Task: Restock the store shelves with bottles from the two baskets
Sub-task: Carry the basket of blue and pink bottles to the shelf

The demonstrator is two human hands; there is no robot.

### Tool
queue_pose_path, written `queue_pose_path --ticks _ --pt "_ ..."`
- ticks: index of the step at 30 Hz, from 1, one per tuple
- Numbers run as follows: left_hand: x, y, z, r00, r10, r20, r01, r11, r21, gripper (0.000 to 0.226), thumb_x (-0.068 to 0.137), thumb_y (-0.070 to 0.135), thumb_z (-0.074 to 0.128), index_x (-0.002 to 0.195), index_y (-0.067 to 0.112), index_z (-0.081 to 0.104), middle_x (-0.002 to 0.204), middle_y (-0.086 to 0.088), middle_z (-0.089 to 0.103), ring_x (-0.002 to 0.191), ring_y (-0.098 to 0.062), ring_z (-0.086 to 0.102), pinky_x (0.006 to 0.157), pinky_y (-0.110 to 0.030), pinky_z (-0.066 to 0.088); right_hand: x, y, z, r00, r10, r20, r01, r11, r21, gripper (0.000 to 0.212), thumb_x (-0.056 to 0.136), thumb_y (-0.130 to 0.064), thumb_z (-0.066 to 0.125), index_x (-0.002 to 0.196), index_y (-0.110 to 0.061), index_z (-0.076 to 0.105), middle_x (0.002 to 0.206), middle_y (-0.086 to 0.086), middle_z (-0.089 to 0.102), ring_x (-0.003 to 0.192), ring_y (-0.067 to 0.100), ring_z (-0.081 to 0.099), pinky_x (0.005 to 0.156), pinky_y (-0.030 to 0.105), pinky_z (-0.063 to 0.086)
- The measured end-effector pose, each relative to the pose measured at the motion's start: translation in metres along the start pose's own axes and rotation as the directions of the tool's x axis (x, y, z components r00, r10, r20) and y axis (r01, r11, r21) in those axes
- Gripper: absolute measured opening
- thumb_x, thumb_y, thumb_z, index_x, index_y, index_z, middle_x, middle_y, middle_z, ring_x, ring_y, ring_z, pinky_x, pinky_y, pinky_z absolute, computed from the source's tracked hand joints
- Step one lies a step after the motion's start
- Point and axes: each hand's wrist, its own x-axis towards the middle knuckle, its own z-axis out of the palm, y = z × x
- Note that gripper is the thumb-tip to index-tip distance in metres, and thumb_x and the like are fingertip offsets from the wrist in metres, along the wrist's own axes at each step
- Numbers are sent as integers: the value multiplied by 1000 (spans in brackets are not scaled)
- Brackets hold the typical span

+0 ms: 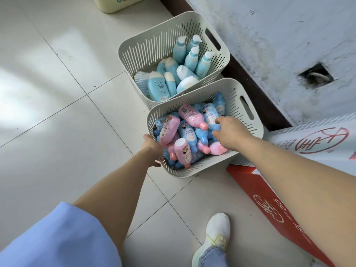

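Two pale slotted baskets stand on the tiled floor by a wall. The near basket (248,130) is heaped with several small pink and blue bottles. My left hand (153,149) is at its left rim, fingers curled around a pink bottle (169,129) there. Inside the same basket, my right hand (229,132) closes over a blue bottle (210,116). The far basket (134,49) holds several taller light-blue bottles with white caps (157,86), some upright and some lying down.
A red and white carton (273,207) lies on the floor at the right, beside the near basket. A cream container (117,3) sits at the top edge. My white shoe (217,232) is at the bottom. A rough white wall with a dark baseboard runs behind the baskets.
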Motion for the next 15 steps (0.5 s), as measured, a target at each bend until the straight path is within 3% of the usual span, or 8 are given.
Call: queue_pose_path --ticks 4,6,8,11,13,15 --pt "5 -39 -49 995 -40 -89 50 992 120 32 90 8 48 118 9 32 101 -19 55 72 -28 59 63 -44 57 -5 -8 25 999 42 -13 -41 997 63 42 87 -17 54 128 -6 50 135 18 46 124 36 42 102 36 38" --pt "10 -54 -75 987 -52 -150 75 985 153 33 88 4 48 118 7 34 92 -16 54 67 -27 57 63 -44 55 -6 -9 41 994 104 16 -105 991 78 52 88 -19 54 136 -3 39 142 18 35 131 36 32 107 37 31" --pt "13 -66 -98 973 -65 -224 114 971 211 36 88 2 46 122 3 35 101 -20 56 77 -32 61 63 -42 53 -7 -15 59 973 214 84 -225 962 157 62 88 -20 57 139 -2 28 143 20 33 132 37 31 107 39 32" --pt "23 -78 -120 950 -99 -295 167 962 217 40 90 2 43 129 -5 38 118 -26 56 98 -38 63 66 -40 49 -9 -30 84 904 333 269 -416 831 369 55 88 -14 58 133 2 29 129 17 48 123 36 47 92 35 41" --pt "31 -81 -132 949 -118 -292 168 974 153 35 91 0 43 124 -12 49 103 -25 61 85 -35 61 62 -38 46 -8 -40 101 869 372 327 -494 705 509 48 85 -10 59 127 3 41 120 13 56 113 35 56 87 32 47" --pt "37 -82 -138 952 -119 -282 147 986 78 31 92 3 44 117 -12 56 87 -19 57 78 -31 55 62 -36 46 -5 -44 116 847 433 309 -530 636 561 41 81 -10 56 120 2 53 118 16 63 105 36 62 87 39 53"
